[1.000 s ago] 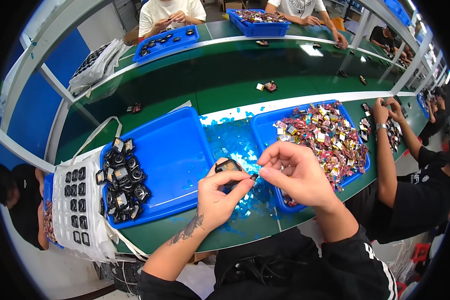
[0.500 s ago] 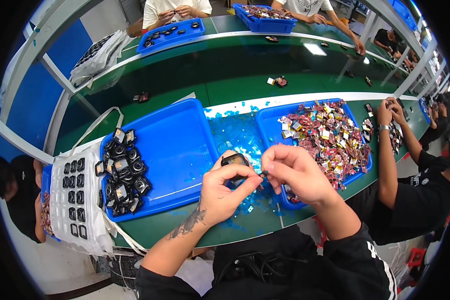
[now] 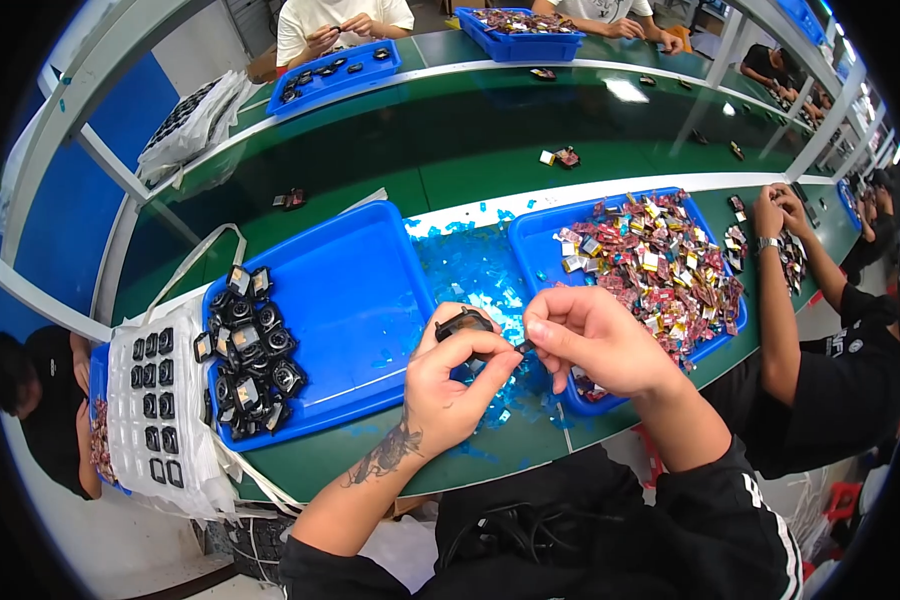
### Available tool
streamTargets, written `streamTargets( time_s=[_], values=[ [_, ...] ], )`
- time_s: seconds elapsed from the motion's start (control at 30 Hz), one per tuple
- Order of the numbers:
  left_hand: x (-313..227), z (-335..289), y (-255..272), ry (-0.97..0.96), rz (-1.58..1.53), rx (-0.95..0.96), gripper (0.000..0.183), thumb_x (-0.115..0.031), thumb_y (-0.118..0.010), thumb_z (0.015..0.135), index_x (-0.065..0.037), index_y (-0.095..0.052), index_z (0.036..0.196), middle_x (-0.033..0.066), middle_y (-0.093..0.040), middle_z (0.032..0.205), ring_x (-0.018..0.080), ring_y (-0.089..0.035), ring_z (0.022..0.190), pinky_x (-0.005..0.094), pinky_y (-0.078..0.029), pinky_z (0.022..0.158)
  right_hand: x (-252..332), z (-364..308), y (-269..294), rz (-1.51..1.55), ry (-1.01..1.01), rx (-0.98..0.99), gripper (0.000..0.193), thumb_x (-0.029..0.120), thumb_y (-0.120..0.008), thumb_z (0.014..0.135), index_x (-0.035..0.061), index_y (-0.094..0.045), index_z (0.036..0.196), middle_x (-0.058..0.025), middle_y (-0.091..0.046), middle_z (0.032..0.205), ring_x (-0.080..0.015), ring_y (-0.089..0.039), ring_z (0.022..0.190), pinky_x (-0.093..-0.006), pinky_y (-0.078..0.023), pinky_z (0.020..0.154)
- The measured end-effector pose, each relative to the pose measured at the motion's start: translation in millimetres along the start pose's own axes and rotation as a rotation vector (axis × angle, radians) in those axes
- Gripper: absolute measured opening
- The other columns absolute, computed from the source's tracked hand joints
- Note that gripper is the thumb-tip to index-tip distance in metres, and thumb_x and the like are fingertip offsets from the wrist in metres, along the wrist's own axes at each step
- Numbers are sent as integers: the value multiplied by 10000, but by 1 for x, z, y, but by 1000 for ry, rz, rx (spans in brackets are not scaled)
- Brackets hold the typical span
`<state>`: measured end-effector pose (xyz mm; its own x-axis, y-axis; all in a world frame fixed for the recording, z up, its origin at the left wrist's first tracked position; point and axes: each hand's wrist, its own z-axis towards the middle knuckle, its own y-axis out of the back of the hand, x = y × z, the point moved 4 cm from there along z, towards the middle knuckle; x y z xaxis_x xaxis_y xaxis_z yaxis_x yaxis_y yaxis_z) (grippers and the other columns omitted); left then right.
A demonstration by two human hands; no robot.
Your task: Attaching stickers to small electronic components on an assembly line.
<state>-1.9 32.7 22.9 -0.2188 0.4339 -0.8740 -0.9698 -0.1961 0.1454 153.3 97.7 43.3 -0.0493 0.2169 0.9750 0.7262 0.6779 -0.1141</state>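
Observation:
In front of me, my left hand (image 3: 448, 392) is closed round a black, squarish watch-like case (image 3: 466, 321), thumb and forefinger pinched at its near side. Close against those fingertips, my right hand (image 3: 602, 345) pinches a small dark piece (image 3: 524, 347); its kind is too small to make out. Both hands hover over a patch of green bench strewn with blue film scraps (image 3: 460, 262). To their left lies a blue tray (image 3: 355, 310) with a heap of black cases (image 3: 255, 350) along its left side. On the right, another blue tray (image 3: 540, 262) is piled with small red circuit boards (image 3: 660, 275).
A white moulded tray (image 3: 195, 460) of black frames stands at far left. Beyond a white ledge runs a green conveyor (image 3: 410, 135) carrying a few loose parts. Co-workers sit opposite and at both sides; one person's hands (image 3: 782, 212) work right of the circuit boards.
My view has shifted slightly. The case in my left hand is tipped a little, and both hands stay together. Across the conveyor, a co-worker's outstretched hand has drawn back.

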Motion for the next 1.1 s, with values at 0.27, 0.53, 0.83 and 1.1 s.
streamTargets(
  time_s=[0.27,0.53,0.83,1.1],
  values=[
    [-1,1,-2,-20,23,8,102,3,-734,788,-18,-673,867,80,-584,880,143,-580,821,278,-490,729,-19,15,0,-274,86,20,199,204,-587,945,17,-578,880,-53,-590,711,-139,-577,610,-288,-460,540],
    [22,-2,2,229,-269,-100,75,-10,-721,815,1,-669,868,67,-580,893,116,-553,815,244,-445,714,-1,5,-7,-432,327,-146,248,-27,-590,880,-17,-641,1123,-113,-665,998,-132,-645,808,-256,-527,699],
    [27,3,-2,320,-551,40,454,-25,-471,959,-18,-374,1403,85,-539,1089,151,-568,932,299,-478,869,5,-4,-8,-586,530,-356,233,-40,-640,839,8,-697,1061,-95,-647,845,-166,-638,774,-260,-510,674],
    [27,2,0,357,-554,58,500,22,-464,945,1,-335,1428,123,-524,1252,172,-513,1162,333,-402,1025,5,4,-20,-507,410,-329,127,-5,-680,812,3,-686,938,-107,-678,804,-231,-663,702,-326,-511,630]
  ],
)
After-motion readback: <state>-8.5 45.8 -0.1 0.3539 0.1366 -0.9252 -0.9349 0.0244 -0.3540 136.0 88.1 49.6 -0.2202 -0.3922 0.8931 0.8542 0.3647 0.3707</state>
